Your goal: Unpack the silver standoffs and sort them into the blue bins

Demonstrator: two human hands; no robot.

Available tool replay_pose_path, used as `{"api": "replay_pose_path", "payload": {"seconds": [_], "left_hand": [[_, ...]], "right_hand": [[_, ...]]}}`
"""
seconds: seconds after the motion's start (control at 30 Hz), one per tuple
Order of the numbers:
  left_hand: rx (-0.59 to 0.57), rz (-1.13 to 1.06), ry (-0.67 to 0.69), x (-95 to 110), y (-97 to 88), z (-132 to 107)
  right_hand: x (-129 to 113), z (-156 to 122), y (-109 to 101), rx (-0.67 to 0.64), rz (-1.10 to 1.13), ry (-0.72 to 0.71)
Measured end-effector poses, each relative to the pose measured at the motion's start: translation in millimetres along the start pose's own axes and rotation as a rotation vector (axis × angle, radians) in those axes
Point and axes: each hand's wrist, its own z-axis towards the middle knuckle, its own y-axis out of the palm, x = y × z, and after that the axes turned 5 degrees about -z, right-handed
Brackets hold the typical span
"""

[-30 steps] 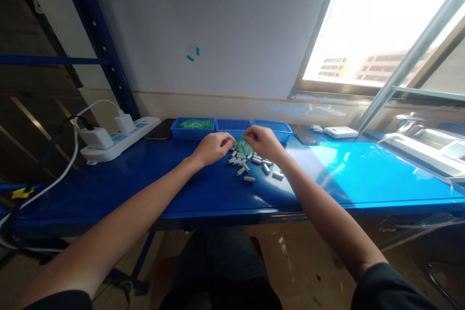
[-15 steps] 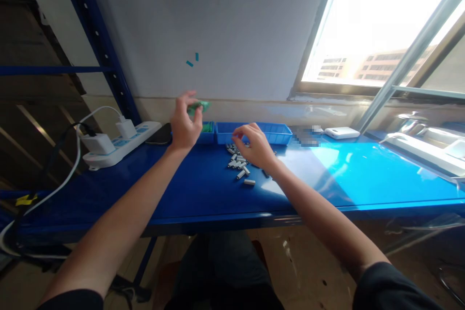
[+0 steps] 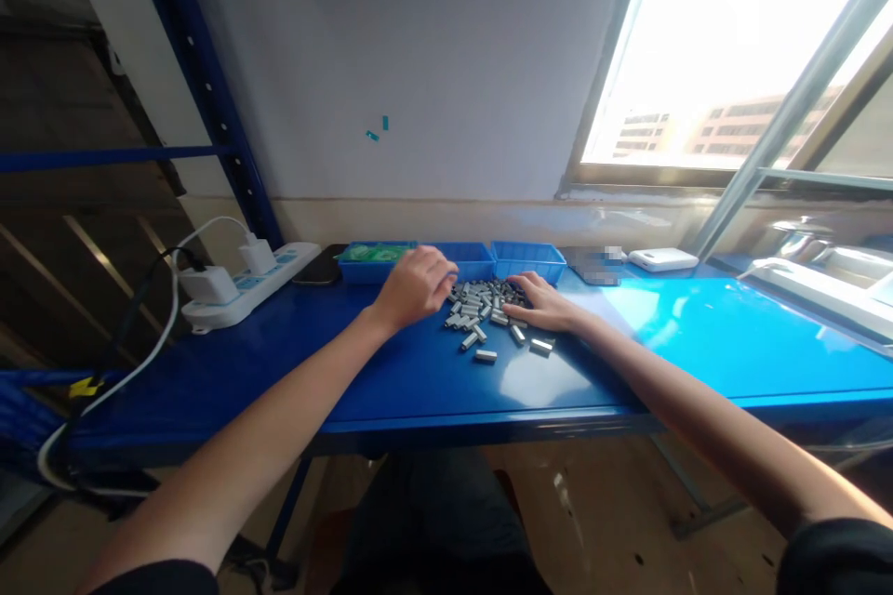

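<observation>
Both hands empty, left hand (image 3: 411, 286) loosely curled at 9 o'clock, right hand (image 3: 544, 305) flat at 3 o'clock of small metal pieces (image 3: 481, 309): light, rigid, probably slippery, pinch one by its sides.

We see a glossy blue tabletop (image 3: 391, 372) — smooth, mirroring window light at three o'clock. The small grey pieces (image 3: 481, 309) look metallic, faintly shiny; the blue trays (image 3: 526, 253) at twelve o'clock — matt plastic.
</observation>
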Motion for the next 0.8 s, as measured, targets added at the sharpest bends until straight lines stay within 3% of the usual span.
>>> {"api": "replay_pose_path", "payload": {"seconds": [0.07,0.17,0.27,0.33,0.4,0.47,0.5,0.57,0.6,0.7,0.8], "left_hand": [[-0.124,-0.106,-0.01,13,13.5,6],[-0.227,-0.215,-0.146,12,34.0,3],[-0.209,-0.291,-0.217,2,40.0,-6],[-0.17,-0.312,-0.212,-3,32.0,-10],[-0.108,-0.27,-0.179,-7,15.1,-8],[0.042,-0.135,-0.206,-15,-7.9,-4],[0.149,-0.042,-0.273,-22,-20.1,-2],[0.39,0.178,-0.56,-40,-41.5,-2],[0.418,0.213,-0.635,-50,-49.0,-5],[0.283,0.209,-0.715,-79,-51.8,-18],[0.034,0.143,-0.706,-94,-31.8,-28]], "right_hand": [[-3,7,5,-0.031,-0.009,-0.028],[-11,16,9,-0.013,-0.018,-0.074],[-16,19,9,0.005,-0.029,-0.104],[-18,22,8,0.02,-0.051,-0.09],[-20,27,9,0.047,-0.079,-0.066],[-22,33,11,0.059,-0.092,-0.063],[-23,36,12,0.055,-0.092,-0.069],[-24,41,14,0.043,-0.087,-0.085],[-24,44,14,0.04,-0.084,-0.091],[-23,47,16,0.053,-0.073,-0.107],[-21,48,17,0.078,-0.061,-0.134]]}}
